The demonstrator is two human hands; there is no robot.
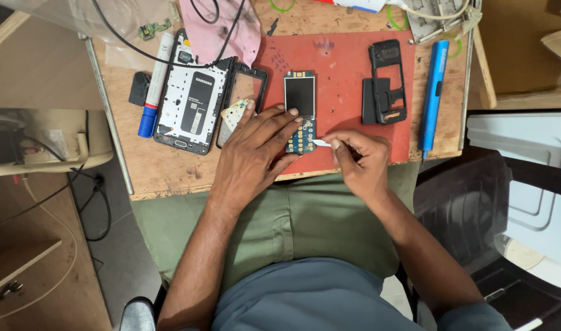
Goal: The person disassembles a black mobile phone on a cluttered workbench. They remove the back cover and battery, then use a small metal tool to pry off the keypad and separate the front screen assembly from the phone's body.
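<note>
My left hand lies flat on the red mat, fingers spread, pressing down on a small phone circuit board with a dark screen and a blue keypad area. My right hand pinches a small white tool, its tip touching the lower right edge of the board. A white keypad piece sits under my left fingertips, beside a black phone frame.
An opened larger phone, a blue-capped white marker, a black phone housing and a blue pen-shaped screwdriver lie on the wooden table. A pink cloth and black cables are at the back. A dark chair stands right.
</note>
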